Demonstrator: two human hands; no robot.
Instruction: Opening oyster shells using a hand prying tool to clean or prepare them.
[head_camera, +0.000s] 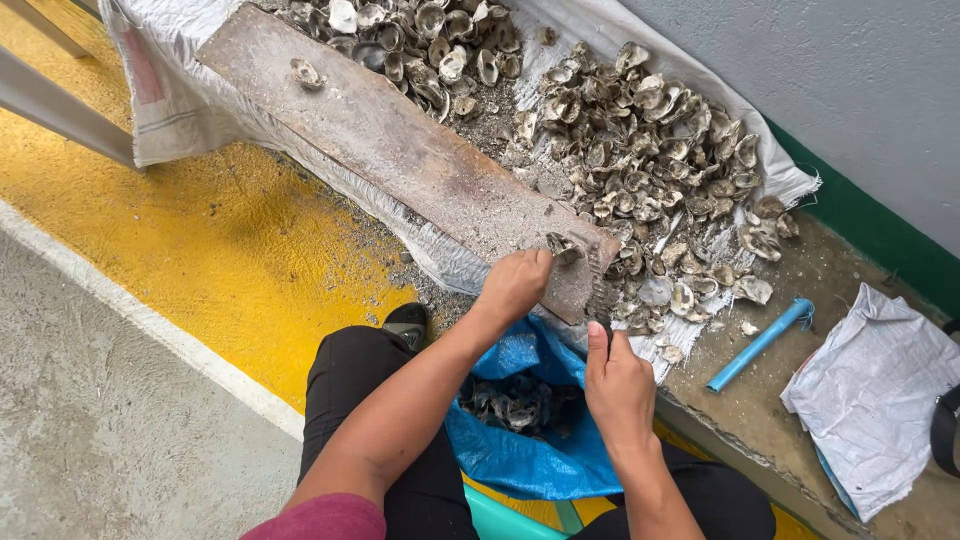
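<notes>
A rough, gritty wooden plank (400, 150) is lying over white sacking (180, 100) on yellow-painted concrete. The left hand (515, 285) is pinching a ridged oyster shell (562, 246) against the plank's near end; just right, the right hand (618, 385) is gripping a dark toothed tool (600, 285).

I am seeing the shell heap (640, 150) running off the top edge. My right hand (618, 385) is covering the handle of the tool (600, 285), whose blade is too blurred to identify. The blue bag (530, 440) is hiding most of its shells behind my forearms. A dark strap (945, 425) is cut off at right.
</notes>
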